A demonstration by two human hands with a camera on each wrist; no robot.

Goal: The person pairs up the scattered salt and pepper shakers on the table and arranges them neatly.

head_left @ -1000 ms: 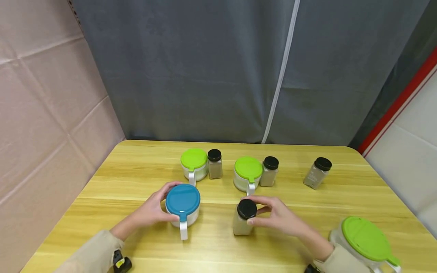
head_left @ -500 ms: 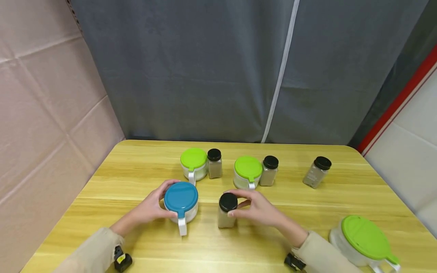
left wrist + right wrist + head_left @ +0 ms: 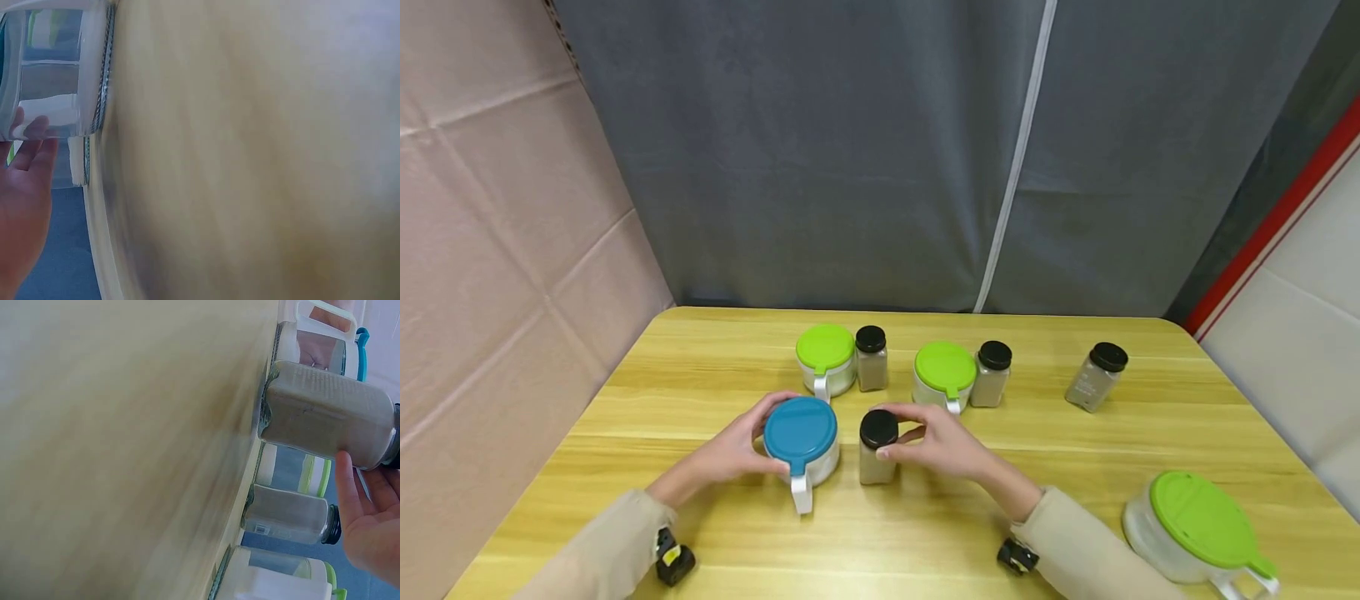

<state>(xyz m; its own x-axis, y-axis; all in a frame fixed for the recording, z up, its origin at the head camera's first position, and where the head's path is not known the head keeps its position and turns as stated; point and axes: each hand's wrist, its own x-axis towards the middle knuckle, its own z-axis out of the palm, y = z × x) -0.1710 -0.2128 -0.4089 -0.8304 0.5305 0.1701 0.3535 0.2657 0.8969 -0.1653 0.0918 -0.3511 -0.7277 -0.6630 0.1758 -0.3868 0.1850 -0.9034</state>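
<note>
A blue-lidded clear jar [image 3: 802, 442] with a white handle stands on the wooden table [image 3: 880, 542]. My left hand [image 3: 741, 446] curls round its left side; the jar [image 3: 50, 81] also shows in the left wrist view, with my fingers [image 3: 28, 150] against it. A black-capped spice bottle [image 3: 877, 447] stands just right of the jar. My right hand [image 3: 936, 442] grips that bottle near its cap. In the right wrist view the bottle [image 3: 325, 415] is full of grey powder, with my fingers [image 3: 365, 519] on it.
Two green-lidded jars [image 3: 826, 360] [image 3: 943, 379] stand behind, each with a black-capped bottle [image 3: 871, 358] [image 3: 992, 373] beside it. Another bottle [image 3: 1095, 377] stands far right. A large green-lidded jar [image 3: 1198, 529] sits at the front right corner.
My right hand has slid the spice bottle leftward until it stands beside the blue-lidded jar. The left hand and the jar shifted slightly away from me.
</note>
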